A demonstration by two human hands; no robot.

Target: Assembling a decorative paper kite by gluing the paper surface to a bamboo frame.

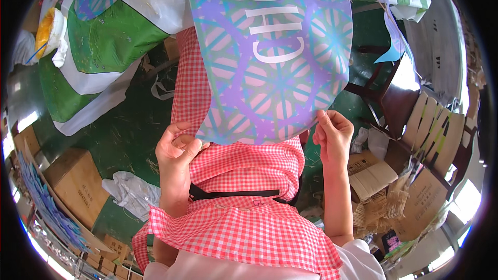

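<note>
A person in a white shirt and a red-and-white checked apron, a black strap across the waist, holds up a printed cloth with 2 bare hands. The left hand pinches the cloth's lower left corner between thumb and fingers; the right hand grips the lower right edge in a similar narrow pinch. Between them the cloth, patterned in purple, blue and pink with large white letters, stretches away in front of the apron and out past the top of the view, where its far end cannot be seen. The step in hand appears to be holding the near edge spread out by 2 points; the next move would seem to call for a firm hold on both, with even tension so that the fabric does not sag or crease.

Beyond, on a green floor, lie a crumpled white bag and a cardboard box at left, with a flattened carton at right. Farther off are a green-and-white fabric at upper left and a dark wooden chair at right.
</note>
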